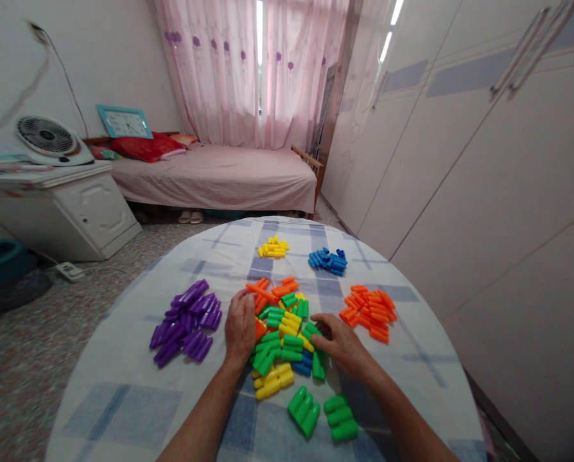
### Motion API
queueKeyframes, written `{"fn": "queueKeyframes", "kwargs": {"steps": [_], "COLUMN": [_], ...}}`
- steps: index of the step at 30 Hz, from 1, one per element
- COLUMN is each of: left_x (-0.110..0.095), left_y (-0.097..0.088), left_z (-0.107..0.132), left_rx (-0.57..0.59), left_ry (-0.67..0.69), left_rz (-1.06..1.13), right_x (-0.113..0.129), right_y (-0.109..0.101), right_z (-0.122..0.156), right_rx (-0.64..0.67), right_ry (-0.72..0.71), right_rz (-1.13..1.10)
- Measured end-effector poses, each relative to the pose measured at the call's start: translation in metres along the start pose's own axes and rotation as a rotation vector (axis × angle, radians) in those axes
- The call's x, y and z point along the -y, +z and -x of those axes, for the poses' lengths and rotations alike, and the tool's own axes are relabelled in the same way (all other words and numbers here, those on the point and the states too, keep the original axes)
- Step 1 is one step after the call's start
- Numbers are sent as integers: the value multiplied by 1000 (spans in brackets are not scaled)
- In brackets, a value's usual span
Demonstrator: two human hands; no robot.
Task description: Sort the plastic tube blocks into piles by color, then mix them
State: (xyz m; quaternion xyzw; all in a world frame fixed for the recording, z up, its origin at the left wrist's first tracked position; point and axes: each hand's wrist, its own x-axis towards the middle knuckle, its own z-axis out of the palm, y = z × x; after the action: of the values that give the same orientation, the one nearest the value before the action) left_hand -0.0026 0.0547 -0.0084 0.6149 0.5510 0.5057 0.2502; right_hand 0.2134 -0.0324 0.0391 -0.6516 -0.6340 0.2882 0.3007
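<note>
A mixed heap of plastic tube pieces, green, yellow, orange and blue, lies at the middle of a round table with a checked cloth. My left hand rests on the heap's left edge, fingers curled down over orange pieces. My right hand lies at the heap's right edge, fingers bent onto a green piece. Sorted piles surround the heap: purple at the left, orange at the right, yellow and blue at the far side, green near me.
Beyond the table stands a bed under pink curtains. A white cabinet with a fan on it is at the left. White wardrobe doors run along the right. A power strip lies on the floor.
</note>
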Motion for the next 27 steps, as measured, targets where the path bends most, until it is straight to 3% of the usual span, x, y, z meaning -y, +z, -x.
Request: {"fn": "queueKeyframes", "kwargs": {"steps": [10, 15, 20, 23, 27], "left_x": [2, 0, -13, -22, -28], "left_y": [2, 1, -5, -8, -9], "left_z": [-1, -1, 5, 11, 15], "left_rx": [-27, -40, -119, -59, 35], "left_ry": [-11, 1, 246, 403, 491], "left_rz": [18, -1, -36, -82, -131], "right_x": [-10, -13, 0, 20, 44], "right_y": [-2, -4, -3, 1, 9], "right_z": [3, 1, -11, -21, -30], "right_rx": [-48, -70, -110, -84, -88], "right_ry": [53, 123, 22, -91, -241], "right_rz": [-197, -411, -615, -581, -434]}}
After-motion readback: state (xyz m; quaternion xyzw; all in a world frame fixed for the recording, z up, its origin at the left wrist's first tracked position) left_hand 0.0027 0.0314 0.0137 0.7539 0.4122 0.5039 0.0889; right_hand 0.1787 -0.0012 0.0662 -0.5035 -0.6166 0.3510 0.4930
